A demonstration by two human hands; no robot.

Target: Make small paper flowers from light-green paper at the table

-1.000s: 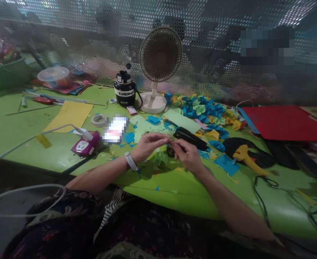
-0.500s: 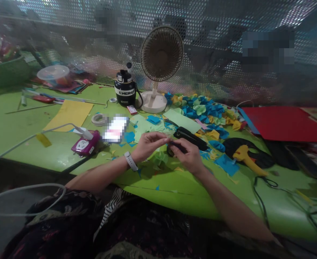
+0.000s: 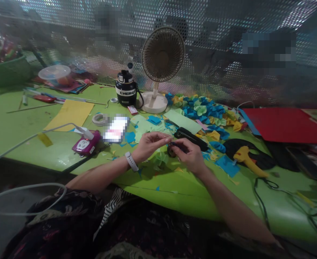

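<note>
Across the lime-green craft table (image 3: 21, 144), little has changed since 1 second earlier — the right hand (image 3: 190, 158) stays pinched on a thin dark-blue sliver (image 3: 174, 144), just beside the left hand (image 3: 150, 144), whose grip I cannot tell.

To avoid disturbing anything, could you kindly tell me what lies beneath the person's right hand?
A dark round object shows at the fingertips of the right hand, on the green table; whatever lies directly under the palm is covered.

On the tabletop (image 3: 174, 194), a fan (image 3: 162, 54) stands just right of a jug (image 3: 125, 90). Paper flowers (image 3: 201, 108) lie right of the fan, behind a glue gun (image 3: 247, 158).
</note>
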